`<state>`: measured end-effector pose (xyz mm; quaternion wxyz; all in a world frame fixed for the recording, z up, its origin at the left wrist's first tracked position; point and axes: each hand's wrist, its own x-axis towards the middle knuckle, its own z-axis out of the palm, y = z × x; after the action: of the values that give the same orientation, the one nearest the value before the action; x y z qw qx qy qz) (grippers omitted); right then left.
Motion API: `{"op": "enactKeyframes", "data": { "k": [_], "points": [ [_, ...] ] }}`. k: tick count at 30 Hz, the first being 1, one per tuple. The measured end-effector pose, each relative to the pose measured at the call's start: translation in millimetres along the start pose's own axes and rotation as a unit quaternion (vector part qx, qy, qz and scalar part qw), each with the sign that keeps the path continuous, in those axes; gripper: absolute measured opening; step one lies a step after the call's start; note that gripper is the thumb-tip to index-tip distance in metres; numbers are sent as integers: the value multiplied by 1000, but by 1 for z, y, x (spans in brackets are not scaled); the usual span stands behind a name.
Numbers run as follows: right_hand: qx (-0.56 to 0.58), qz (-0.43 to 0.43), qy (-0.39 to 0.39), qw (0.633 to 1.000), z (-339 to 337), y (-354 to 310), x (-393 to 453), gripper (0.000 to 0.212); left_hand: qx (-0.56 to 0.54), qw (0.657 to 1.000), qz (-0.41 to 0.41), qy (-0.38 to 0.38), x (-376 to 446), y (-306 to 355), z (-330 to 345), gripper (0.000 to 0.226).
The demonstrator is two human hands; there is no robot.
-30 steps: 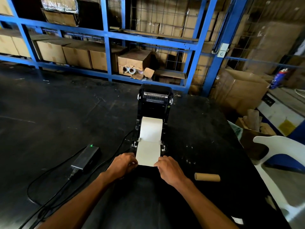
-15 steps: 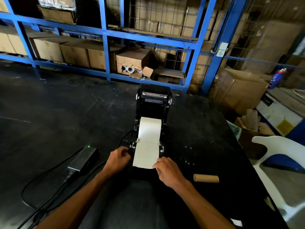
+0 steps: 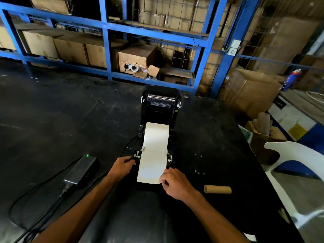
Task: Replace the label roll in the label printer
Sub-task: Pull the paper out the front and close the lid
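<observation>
Gripping left front edge of open black plastic label printer [image 3: 160,109], left hand [image 3: 122,166] moved forward off paper. White matte label strip [image 3: 153,163], serrated-edged, in printer on black surface [image 3: 52,120]. Right hand [image 3: 175,184] pinches strip's corner. Brown cardboard core tube [image 3: 217,189] right.

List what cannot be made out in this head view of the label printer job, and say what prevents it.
- Small print on the open label printer lid: too small to read.
- Left hand fingers: tucked against the printer's side, contact unclear.
- Paper strip near corner: covered by the right hand.
- White chair: cut off by the right edge.
</observation>
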<state>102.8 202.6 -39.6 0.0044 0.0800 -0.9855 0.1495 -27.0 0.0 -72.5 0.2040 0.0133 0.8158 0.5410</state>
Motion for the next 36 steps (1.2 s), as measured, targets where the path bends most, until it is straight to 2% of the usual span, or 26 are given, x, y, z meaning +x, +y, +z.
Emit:
{"op": "enactKeyframes", "data": {
  "k": [2,6,8,12,16,18,19,23,25,27,32,36],
  "points": [
    [50,13,-5,999,-6,2,1,14,35,999,20,-9,2,-4,-1,21],
    [138,55,21,989,-30,13,21,21,64,997,35,7,1,-2,3,36],
    [176,71,76,979,-50,23,40,23,71,997,32,8,1,0,5,34],
    [195,85,249,945,-101,43,97,15,84,996,25,-21,6,1,1,31],
    [189,97,334,918,-153,52,156,14,90,995,2,-50,18,-2,-3,30],
    [160,103,342,920,-171,57,181,21,101,993,-6,-59,22,-4,-4,34],
    [137,114,321,930,-177,58,190,29,107,992,-8,-61,23,-5,-3,37],
    [26,149,161,975,-184,58,215,51,125,991,-5,-57,23,-6,-1,39],
    [-7,149,126,981,-178,59,220,53,121,991,-3,-52,23,-7,-1,38],
    [-11,145,146,979,-172,61,221,50,117,992,1,-49,22,-7,-1,39],
    [-27,81,278,957,-166,61,204,36,130,990,-16,-48,17,0,-1,32],
    [32,40,366,929,-152,61,181,22,89,995,-24,-48,11,6,3,23]
  ]
}}
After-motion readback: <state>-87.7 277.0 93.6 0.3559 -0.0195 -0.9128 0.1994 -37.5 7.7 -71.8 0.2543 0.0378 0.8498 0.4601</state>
